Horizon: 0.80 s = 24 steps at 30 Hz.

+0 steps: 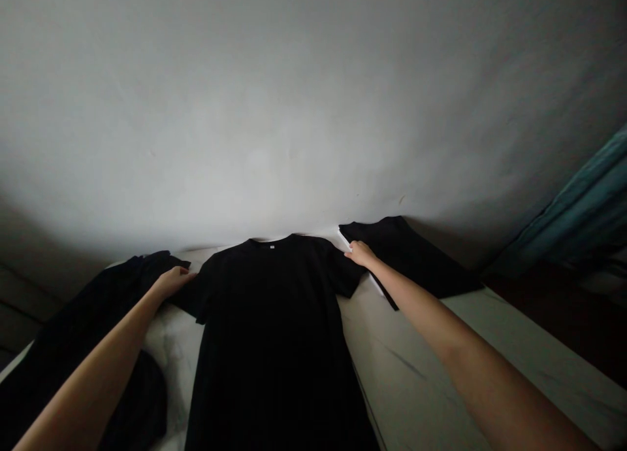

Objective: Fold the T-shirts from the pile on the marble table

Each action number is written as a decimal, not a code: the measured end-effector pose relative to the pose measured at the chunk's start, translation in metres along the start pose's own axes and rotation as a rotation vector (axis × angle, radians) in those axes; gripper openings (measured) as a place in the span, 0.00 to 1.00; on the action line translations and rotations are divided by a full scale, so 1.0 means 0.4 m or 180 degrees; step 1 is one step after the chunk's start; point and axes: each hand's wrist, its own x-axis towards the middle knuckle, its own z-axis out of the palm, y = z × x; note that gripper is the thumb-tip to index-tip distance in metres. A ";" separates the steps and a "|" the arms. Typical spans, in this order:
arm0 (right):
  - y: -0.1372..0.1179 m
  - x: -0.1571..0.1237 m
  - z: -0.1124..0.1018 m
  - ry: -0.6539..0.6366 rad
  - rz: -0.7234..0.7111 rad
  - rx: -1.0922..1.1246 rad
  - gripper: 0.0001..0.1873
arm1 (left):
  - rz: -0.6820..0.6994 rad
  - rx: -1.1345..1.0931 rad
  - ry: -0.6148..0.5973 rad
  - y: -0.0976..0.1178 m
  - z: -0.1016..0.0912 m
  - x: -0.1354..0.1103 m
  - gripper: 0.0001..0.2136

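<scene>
A black T-shirt (274,346) lies spread out in front of me, its neckline toward the wall and a small pale label inside the collar. At its left sleeve, my left hand (172,282) has its fingers closed on the cloth. My right hand (361,253) pinches the top edge of the sleeve on the other side. Both sleeves are stretched outward, and the shirt's lower end runs out of view at the bottom.
Dark clothing (112,294) lies heaped on the left, partly behind my left forearm. A folded black garment (416,255) with a white edge lies at the right. All rest on a pale marbled surface (421,366) against a grey wall (294,111). A teal curtain (582,196) hangs far right.
</scene>
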 end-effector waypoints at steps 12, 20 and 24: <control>-0.029 -0.024 -0.096 0.0070 0.0458 -0.0267 0.19 | -0.0288 -0.0265 0.0025 0.036 -0.049 -0.054 0.12; -0.012 0.014 -0.069 0.0084 0.0192 -0.0591 0.16 | -0.0659 0.0602 -0.0018 0.069 -0.062 -0.051 0.13; -0.055 0.032 -0.044 0.0235 0.0268 -0.0705 0.20 | -0.0561 0.1340 0.0458 0.149 -0.038 -0.058 0.15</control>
